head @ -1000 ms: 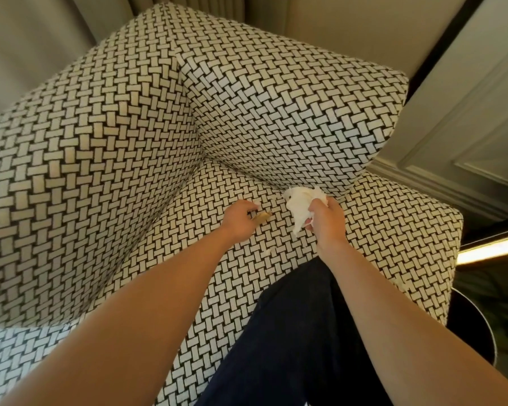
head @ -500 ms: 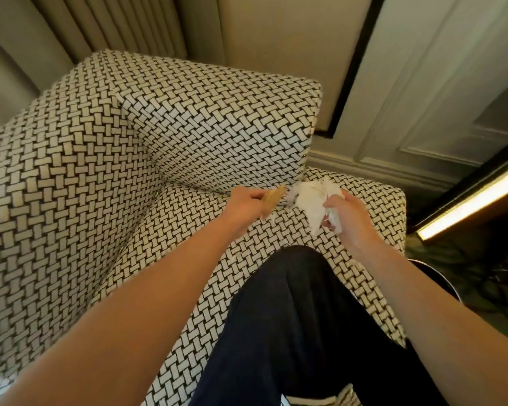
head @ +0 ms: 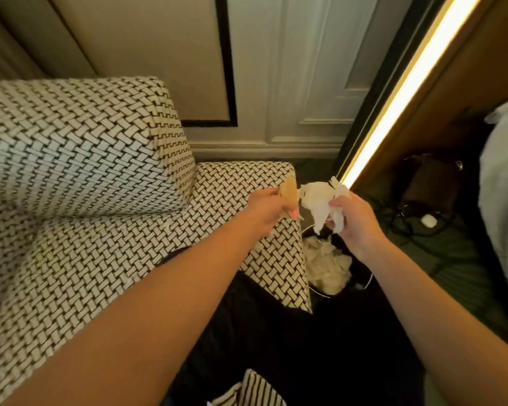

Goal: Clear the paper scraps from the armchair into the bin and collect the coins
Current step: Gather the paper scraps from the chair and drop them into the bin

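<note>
Two pinching hands: left hand [head: 266, 213] on flat tan scrap [head: 289, 191], right hand [head: 355, 221] on crumpled white paper [head: 317, 200].

a tan paper scrap [head: 289, 191] is pinched upright in the left hand [head: 266, 210]. white crumpled paper [head: 317, 200] hangs bunched from the right hand [head: 355, 218], above the bin [head: 359, 271]. the dark, round bin stands just beside the seat corner of the woven black-and-white armchair [head: 100, 171] and holds crumpled paper [head: 326, 265].

One armchair [head: 100, 253], one bin [head: 369, 282], two hands [head: 269, 210] [head: 354, 221], two held paper scraps [head: 289, 191] [head: 317, 200]
</note>
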The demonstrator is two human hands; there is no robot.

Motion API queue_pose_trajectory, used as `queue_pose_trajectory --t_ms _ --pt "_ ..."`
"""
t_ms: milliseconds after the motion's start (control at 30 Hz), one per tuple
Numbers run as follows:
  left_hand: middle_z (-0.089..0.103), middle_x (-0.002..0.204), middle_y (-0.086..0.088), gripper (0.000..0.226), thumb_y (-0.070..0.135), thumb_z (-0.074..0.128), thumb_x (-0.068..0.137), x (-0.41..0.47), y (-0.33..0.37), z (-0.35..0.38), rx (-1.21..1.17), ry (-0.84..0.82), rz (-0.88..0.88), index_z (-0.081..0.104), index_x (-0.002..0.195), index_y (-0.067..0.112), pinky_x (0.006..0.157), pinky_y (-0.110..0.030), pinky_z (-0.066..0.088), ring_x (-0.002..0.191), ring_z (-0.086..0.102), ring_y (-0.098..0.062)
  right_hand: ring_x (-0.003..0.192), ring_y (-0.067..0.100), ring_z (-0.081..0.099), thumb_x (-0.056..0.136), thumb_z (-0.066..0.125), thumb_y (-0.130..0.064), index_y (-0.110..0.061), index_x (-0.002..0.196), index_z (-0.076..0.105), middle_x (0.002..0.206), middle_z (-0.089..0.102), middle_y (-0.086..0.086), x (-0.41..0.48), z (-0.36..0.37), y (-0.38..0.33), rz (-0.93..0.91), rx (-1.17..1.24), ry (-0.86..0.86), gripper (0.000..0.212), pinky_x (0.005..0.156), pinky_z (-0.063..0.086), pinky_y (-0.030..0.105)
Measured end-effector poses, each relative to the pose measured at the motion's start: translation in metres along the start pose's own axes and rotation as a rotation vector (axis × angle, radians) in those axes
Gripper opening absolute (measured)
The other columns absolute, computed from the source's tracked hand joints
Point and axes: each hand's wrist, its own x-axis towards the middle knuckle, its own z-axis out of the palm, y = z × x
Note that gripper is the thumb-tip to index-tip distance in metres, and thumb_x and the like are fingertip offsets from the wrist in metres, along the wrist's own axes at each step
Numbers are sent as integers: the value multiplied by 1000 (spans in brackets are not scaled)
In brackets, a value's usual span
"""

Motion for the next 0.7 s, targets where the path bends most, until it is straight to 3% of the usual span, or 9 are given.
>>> queue_pose_trajectory --t_ms 100,267,400,500,567,700 --pt "53 128 -12 70 -15 67 68 18 -15 41 67 -8 -40 50 131 8 100 -41 46 118 51 -28 89 21 59 90 49 -5 -11 123 53 106 61 10 10 -35 12 64 22 74 34 71 48 28" --pt "58 117 -8 57 -4 72 72 34 -32 82 114 4 -92 55 124 11 96 -42 49 110 56 -26 107 25 57 91 53 -8 -14 131 49 122 58 10 26 -72 35 221 14 159 41 87 48 36" --pt "58 121 -9 44 4 68 81 41 -39 98 138 -20 -113 56 122 13 97 -44 48 109 57 -26 95 22 59 91 55 -10 -11 128 51 120 58 12 35 -92 56 321 7 134 37 76 50 32" --pt "53 129 -9 58 4 67 82 43 -40 101 170 -66 -117 46 135 14 99 -42 47 115 54 -25 100 23 58 91 57 -14 -13 126 52 121 57 12 40 -96 64 379 15 88 36 69 49 31" --pt "48 137 -9 65 3 67 82 44 -42 101 190 -90 -121 40 140 15 100 -40 45 121 50 -25 114 26 52 89 60 -21 -16 129 52 130 52 11 42 -96 67 412 2 78 41 73 49 32" --pt "44 141 -11 55 5 60 88 40 -41 97 232 -116 -113 42 139 15 95 -32 39 128 43 -25 125 26 46 88 62 -35 -20 136 45 140 46 8 45 -94 67 415 -38 28 54 93 43 37"
